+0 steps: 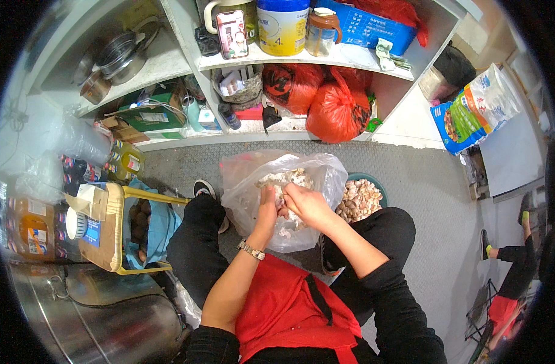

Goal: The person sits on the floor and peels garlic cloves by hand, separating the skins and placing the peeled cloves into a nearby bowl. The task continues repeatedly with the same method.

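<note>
Both hands meet over a clear plastic bag on the floor between my knees. My left hand, wearing a watch at the wrist, is closed on some garlic, mostly covered by the fingers. From the other side my right hand pinches at the same garlic, fingers bent and touching it. Inside the bag lie whitish garlic bulbs and papery skins. Just right of the bag, partly behind my right knee, a green basin is filled with loose pinkish garlic cloves.
Ahead stands a shelf with red bags, a yellow tub and a phone. At left are a yellow-framed stool, drink bottles and a steel container. Another person's leg shows at far right.
</note>
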`<state>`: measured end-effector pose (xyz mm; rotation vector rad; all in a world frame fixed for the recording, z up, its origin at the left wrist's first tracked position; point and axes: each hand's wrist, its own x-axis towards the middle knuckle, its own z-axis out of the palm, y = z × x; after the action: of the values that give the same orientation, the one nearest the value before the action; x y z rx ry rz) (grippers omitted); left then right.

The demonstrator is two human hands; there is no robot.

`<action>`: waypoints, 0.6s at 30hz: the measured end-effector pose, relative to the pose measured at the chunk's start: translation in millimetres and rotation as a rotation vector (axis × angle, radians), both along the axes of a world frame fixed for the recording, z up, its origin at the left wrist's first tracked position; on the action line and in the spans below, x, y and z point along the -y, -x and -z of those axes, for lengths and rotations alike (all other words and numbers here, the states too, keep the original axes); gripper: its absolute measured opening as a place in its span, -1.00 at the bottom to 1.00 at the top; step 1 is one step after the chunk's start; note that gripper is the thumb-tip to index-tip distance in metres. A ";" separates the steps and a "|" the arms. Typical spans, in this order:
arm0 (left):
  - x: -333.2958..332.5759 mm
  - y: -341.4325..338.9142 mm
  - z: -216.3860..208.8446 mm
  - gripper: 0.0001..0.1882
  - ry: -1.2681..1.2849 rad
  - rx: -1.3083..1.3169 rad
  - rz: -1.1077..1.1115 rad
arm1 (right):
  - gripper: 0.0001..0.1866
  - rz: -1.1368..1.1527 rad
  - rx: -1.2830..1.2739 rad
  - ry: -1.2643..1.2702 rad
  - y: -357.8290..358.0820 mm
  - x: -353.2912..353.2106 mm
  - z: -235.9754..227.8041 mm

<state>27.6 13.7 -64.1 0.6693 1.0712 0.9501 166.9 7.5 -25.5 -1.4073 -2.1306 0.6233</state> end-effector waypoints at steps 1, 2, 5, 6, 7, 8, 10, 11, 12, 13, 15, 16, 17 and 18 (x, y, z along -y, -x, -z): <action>0.0 1.2 -1.2 -0.59 -0.009 -0.010 0.012 | -0.82 0.003 -0.005 -0.012 0.2 0.3 -0.8; -0.1 1.9 -1.8 -0.60 -0.020 -0.032 0.023 | -0.82 -0.009 0.047 -0.035 0.1 0.8 -1.8; -1.5 4.0 -0.7 -0.63 -0.087 -0.117 0.064 | -0.81 -0.033 0.169 -0.128 0.1 2.2 -5.4; -3.0 4.8 0.2 -0.65 -0.135 -0.162 0.086 | -0.81 -0.042 0.202 -0.164 0.4 2.7 -6.6; -3.2 5.1 1.1 -0.66 -0.184 -0.206 0.107 | -0.80 -0.051 0.237 -0.200 -0.2 3.5 -7.6; -3.2 5.2 1.7 -0.67 -0.219 -0.233 0.117 | -0.81 -0.047 0.208 -0.212 -0.2 4.1 -8.2; -2.2 5.2 1.2 -0.69 -0.277 -0.280 0.139 | -0.82 -0.030 0.125 -0.266 -0.5 3.9 -7.8; -1.5 5.0 -0.4 -0.69 -0.308 -0.268 0.146 | -0.84 0.011 0.086 -0.194 -0.6 3.0 -6.4; -0.7 4.9 -2.9 -0.69 -0.329 -0.250 0.157 | -0.85 0.062 0.022 -0.154 -0.5 1.8 -3.9; 0.4 4.5 -6.3 -0.69 -0.350 -0.232 0.169 | -0.86 0.105 -0.047 -0.123 -0.9 0.1 -0.4; 4.0 3.9 -14.5 -0.70 -0.242 -0.106 0.136 | -0.86 0.290 -0.179 0.010 -7.5 -7.2 9.5; 5.4 3.6 -18.8 -0.70 -0.185 -0.009 0.123 | -0.86 0.374 -0.244 0.080 -13.0 -11.7 16.0; 5.4 5.0 -22.8 -0.68 -0.164 0.001 0.107 | -0.86 0.466 -0.182 0.099 -20.3 -17.0 22.9; 5.2 7.8 -26.3 -0.65 -0.139 0.043 0.095 | -0.86 0.458 -0.034 0.158 -26.3 -17.3 30.9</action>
<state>19.9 8.6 -37.8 0.8038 0.9330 0.9580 193.2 24.8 -56.3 -1.8757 -1.6739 0.6337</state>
